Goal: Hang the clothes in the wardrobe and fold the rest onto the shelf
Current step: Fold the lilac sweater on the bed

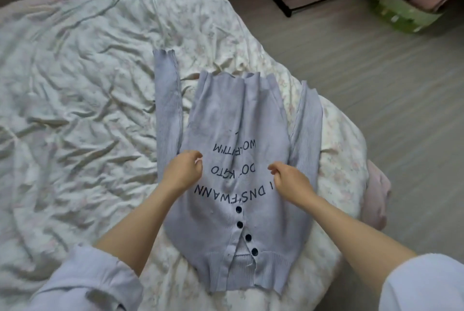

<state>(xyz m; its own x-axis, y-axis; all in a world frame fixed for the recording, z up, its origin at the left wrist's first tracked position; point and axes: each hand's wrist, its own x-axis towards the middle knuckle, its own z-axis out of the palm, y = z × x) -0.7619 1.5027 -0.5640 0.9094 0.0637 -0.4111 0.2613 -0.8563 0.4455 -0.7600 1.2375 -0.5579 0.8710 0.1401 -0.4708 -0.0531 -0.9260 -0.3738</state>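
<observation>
Head view: pale blue knit cardigan (236, 120) lies flat, front up, on the crumpled floral quilt (75, 85) of the bed, collar nearest the camera, sleeves running away on either side. Four dark buttons (239, 224) at the neck. Left hand (182, 172) and right hand (288, 177) sit over the lettered chest, fingers curled; whether they pinch the fabric, cannot tell. Green box (401, 17) on the floor, far right.
</observation>
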